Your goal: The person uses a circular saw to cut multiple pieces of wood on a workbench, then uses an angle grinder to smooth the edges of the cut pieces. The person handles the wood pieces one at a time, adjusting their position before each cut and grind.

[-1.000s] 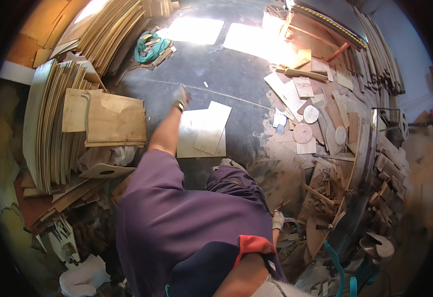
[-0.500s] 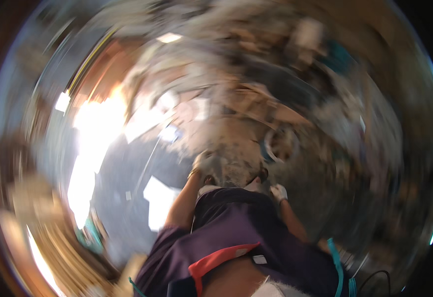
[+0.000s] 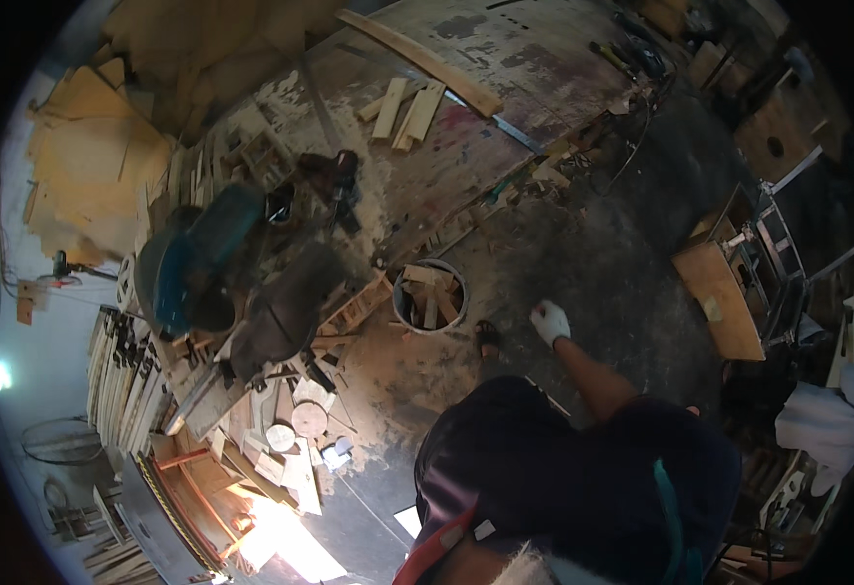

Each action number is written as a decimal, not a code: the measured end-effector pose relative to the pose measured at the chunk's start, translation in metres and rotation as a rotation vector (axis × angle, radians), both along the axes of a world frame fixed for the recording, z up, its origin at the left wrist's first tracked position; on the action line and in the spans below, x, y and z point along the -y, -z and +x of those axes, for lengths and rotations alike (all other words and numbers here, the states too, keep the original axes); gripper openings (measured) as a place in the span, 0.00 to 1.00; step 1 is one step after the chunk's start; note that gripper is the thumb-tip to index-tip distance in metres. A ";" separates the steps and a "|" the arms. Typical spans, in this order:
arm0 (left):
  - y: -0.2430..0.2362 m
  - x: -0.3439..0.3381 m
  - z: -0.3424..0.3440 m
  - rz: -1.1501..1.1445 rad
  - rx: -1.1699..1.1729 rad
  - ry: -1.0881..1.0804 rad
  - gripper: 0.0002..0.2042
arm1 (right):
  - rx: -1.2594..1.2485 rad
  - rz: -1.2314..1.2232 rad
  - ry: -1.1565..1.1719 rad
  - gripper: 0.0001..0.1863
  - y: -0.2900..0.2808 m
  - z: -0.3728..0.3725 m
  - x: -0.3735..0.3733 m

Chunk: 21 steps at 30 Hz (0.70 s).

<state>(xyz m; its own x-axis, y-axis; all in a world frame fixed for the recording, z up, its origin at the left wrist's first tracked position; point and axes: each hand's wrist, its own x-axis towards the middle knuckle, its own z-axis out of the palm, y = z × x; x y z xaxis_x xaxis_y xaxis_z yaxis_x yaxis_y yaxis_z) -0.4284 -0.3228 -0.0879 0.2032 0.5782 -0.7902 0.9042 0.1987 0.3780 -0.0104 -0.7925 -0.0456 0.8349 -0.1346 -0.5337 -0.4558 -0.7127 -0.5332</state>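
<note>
My right hand (image 3: 550,322), in a pale work glove, hangs over the dark floor with its fingers curled; whether anything is inside them cannot be made out. Left of it stands a round bucket (image 3: 430,294) of wood offcuts, with my sandalled foot (image 3: 488,336) between the two. My left hand is not in view; my dark clothing (image 3: 573,487) fills the lower middle.
A worn bench (image 3: 544,68) with planks (image 3: 389,107) lies ahead. Teal machinery (image 3: 222,229) and wood scraps (image 3: 310,417) crowd the left, beside stacked boards (image 3: 115,370). A wooden cabinet-like piece (image 3: 718,302) on a metal frame stands at right.
My view has swung round to the right, bringing the bench and bucket ahead. My right hand has risen in the picture, and my left hand has gone out of view.
</note>
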 end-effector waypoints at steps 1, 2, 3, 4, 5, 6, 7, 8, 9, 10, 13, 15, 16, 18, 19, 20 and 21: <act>-0.010 -0.001 0.024 0.005 0.042 -0.024 0.24 | 0.188 0.021 0.062 0.25 0.004 0.034 0.009; -0.018 -0.004 0.048 0.015 0.084 -0.036 0.23 | 0.375 0.041 0.117 0.20 0.009 0.066 0.015; -0.030 -0.007 0.068 0.041 0.134 -0.052 0.23 | 0.446 0.041 0.113 0.19 -0.006 0.111 0.011; -0.045 -0.006 0.093 0.062 0.177 -0.046 0.23 | 0.468 0.032 0.114 0.19 -0.022 0.156 0.009; -0.061 -0.004 0.114 0.081 0.207 -0.038 0.23 | 0.443 -0.002 0.062 0.19 -0.036 0.201 0.010; -0.077 -0.002 0.130 0.101 0.235 -0.040 0.23 | 0.376 0.028 0.074 0.20 -0.064 0.244 0.002; -0.089 0.003 0.146 0.119 0.260 -0.034 0.22 | 0.307 0.053 0.090 0.20 -0.084 0.282 -0.001; -0.099 0.006 0.163 0.123 0.276 -0.019 0.22 | 0.412 0.010 0.141 0.22 -0.077 0.317 0.006; -0.106 0.012 0.174 0.141 0.317 -0.027 0.22 | 0.548 -0.014 0.176 0.24 -0.079 0.354 0.001; -0.114 0.018 0.174 0.158 0.310 -0.046 0.22 | 0.457 0.054 0.192 0.28 -0.096 0.381 -0.007; -0.135 0.041 0.162 0.207 0.261 -0.118 0.21 | 0.345 0.161 0.330 0.34 -0.105 0.450 -0.035; -0.147 0.057 0.142 0.240 0.200 -0.180 0.21 | 0.321 0.180 0.405 0.35 -0.081 0.486 -0.051; -0.144 0.063 0.135 0.239 0.177 -0.203 0.21 | 0.324 0.160 0.428 0.35 -0.066 0.502 -0.043; -0.134 0.074 0.131 0.222 0.138 -0.239 0.20 | 0.308 0.276 0.551 0.34 -0.031 0.541 -0.016; -0.120 0.083 0.129 0.203 0.139 -0.261 0.20 | 0.304 0.412 0.634 0.33 -0.024 0.565 0.001; -0.105 0.085 0.130 0.186 0.145 -0.272 0.20 | 0.301 0.552 0.725 0.32 -0.021 0.587 0.024; -0.129 0.108 0.095 0.252 0.064 -0.371 0.20 | 0.105 0.736 0.739 0.26 -0.021 0.560 -0.040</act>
